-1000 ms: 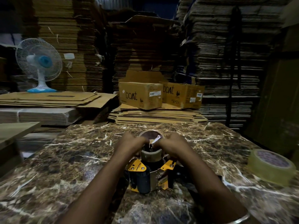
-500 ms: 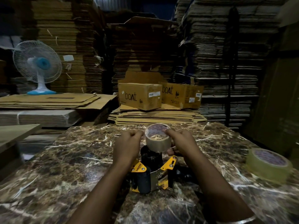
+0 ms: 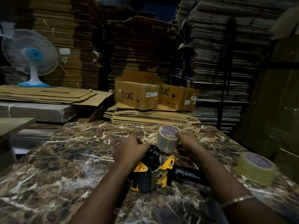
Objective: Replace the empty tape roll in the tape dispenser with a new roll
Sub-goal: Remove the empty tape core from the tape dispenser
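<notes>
Yellow and black, the tape dispenser [image 3: 152,172] lies on the marble table [image 3: 64,159] with its black hub bare, the left hand [image 3: 129,151] curled over that hub. Just beyond it, the right hand [image 3: 187,142] pinches a roll [image 3: 168,138] clear of the hub. A second roll [image 3: 257,167] waits well to the dispenser's right; mounting and threading seemingly remain.

At frame centre, the yellow-and-black metal tape dispenser [image 3: 152,173] lies on the dark brown marble tabletop [image 3: 64,159] veined in white. The clear glossy tape roll [image 3: 168,138] above it and its twin [image 3: 257,167] at right carry red-printed white cores. Upper left, a white-caged blue-hubbed fan [image 3: 30,55].
</notes>
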Motion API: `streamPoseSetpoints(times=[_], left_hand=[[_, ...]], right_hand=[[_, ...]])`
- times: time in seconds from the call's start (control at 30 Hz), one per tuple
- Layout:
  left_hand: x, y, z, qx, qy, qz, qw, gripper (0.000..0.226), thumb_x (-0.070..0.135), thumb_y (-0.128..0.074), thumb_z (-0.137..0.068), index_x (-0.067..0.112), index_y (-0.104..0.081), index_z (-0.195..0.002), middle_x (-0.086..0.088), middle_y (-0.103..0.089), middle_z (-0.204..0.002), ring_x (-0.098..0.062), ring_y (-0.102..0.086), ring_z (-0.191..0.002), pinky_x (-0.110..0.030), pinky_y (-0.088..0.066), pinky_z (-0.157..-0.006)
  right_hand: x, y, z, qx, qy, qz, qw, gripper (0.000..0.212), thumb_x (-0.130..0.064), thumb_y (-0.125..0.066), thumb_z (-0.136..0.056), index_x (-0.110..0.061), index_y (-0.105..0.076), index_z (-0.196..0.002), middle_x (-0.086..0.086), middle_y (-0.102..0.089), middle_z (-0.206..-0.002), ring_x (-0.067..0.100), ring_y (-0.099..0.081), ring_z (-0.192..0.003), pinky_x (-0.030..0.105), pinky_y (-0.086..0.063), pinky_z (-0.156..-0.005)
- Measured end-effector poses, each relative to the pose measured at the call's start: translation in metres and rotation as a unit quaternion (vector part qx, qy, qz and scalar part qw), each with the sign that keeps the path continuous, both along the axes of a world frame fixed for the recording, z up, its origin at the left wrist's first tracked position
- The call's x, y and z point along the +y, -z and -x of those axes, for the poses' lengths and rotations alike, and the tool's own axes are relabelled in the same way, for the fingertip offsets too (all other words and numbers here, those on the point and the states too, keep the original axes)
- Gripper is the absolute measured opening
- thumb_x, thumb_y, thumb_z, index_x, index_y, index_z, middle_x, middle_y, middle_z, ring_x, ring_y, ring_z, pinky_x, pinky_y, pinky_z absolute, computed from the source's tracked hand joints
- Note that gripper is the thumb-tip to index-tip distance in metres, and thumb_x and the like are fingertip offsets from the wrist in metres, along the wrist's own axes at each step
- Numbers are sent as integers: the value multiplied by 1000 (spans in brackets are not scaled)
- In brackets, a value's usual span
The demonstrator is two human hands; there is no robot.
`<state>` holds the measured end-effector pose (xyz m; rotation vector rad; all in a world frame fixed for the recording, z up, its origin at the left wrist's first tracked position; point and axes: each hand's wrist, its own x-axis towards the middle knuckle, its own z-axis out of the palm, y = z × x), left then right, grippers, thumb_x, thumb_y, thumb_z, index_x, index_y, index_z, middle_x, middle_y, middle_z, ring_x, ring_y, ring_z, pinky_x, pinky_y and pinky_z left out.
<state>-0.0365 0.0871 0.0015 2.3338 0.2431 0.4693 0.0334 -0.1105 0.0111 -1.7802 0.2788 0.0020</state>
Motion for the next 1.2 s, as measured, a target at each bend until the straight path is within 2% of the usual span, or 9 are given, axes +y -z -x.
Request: streamPoseSetpoints(times=[0.27, 0.3, 0.37, 0.5, 0.63, 0.77, 0.93, 1.1, 1.2], left_hand=[[1, 0, 1, -25, 22, 63, 997, 36, 59, -60, -77, 27, -74, -86, 7, -73, -82, -17, -68, -78, -38, -58, -77], [1, 0, 1, -27, 23, 66, 997, 36, 59, -60, -77, 27, -74, -85, 6, -73, -81, -18, -68, -77, -38, -58, -77], [1, 0, 1, -26, 28, 71, 997, 35, 58, -61, -79, 26, -74, -83, 5, -73, -80, -19, -68, -76, -38, -58, -76], [2, 1, -1, -28, 28, 84, 996, 31, 54, -62, -81, 26, -69, -70, 2, -72, -76, -21, -68, -74, -36, -57, -73], [3, 1, -3, -37, 29, 101, 994, 31, 46, -64, -84, 20, -68, -66, 0, -70, -72, -22, -67, -70, -35, -54, -69], [2, 1, -2, -45, 35, 119, 991, 30, 40, -65, -85, 16, -70, -69, -2, -71, -71, -22, -67, -69, -38, -56, -70], [3, -1, 1, -60, 37, 138, 988, 23, 37, -64, -88, 19, -72, -76, 0, -72, -76, -22, -68, -71, -43, -60, -75], [3, -11, 13, -34, -24, -57, 997, 35, 56, -54, -86, 24, -68, -89, 0, -70, -84, -23, -63, -79, -34, -51, -78], [3, -17, 18, 8, -46, -113, 993, 47, 65, -51, -83, 21, -67, -91, 0, -66, -83, -24, -57, -79, -41, -46, -89]], right_hand=[[10, 2, -15, 88, 3, 78, 993, 32, -14, -57, -101, 6, -55, -125, 23, -59, -96, 32, -61, -69, 24, -47, -32], [11, 3, -18, 90, 1, 82, 993, 30, -13, -56, -101, 7, -56, -123, 23, -59, -92, 33, -63, -72, 26, -49, -32], [13, 3, -21, 98, -7, 80, 992, 26, -14, -55, -102, 6, -58, -119, 23, -61, -92, 36, -69, -89, 36, -61, -57], [12, 3, -23, 79, -30, 86, 993, 35, -16, -56, -101, 6, -57, -129, 22, -64, -110, 36, -65, -108, 42, -57, -87], [7, 3, -17, 57, -45, 86, 994, 39, -15, -56, -99, 3, -48, -133, 25, -54, -126, 36, -65, -107, 45, -61, -86], [-5, -1, 15, 17, -65, 216, 974, 28, -14, -51, -97, 0, -52, -121, 20, -63, -109, 28, -62, -78, 32, -49, -56], [-29, -16, 75, -22, -195, 209, 958, 21, -15, -55, -94, -2, -69, -103, 10, -68, -92, 22, -65, -76, 28, -49, -65], [-29, -13, 108, -90, -275, 354, 890, 29, -27, -78, -79, -26, -69, -107, 4, -72, -105, 16, -68, -96, 38, -58, -86], [-25, -15, 116, -89, -253, 366, 891, 29, -25, -81, -80, -27, -70, -107, -8, -69, -93, 5, -65, -85, 22, -54, -70]])
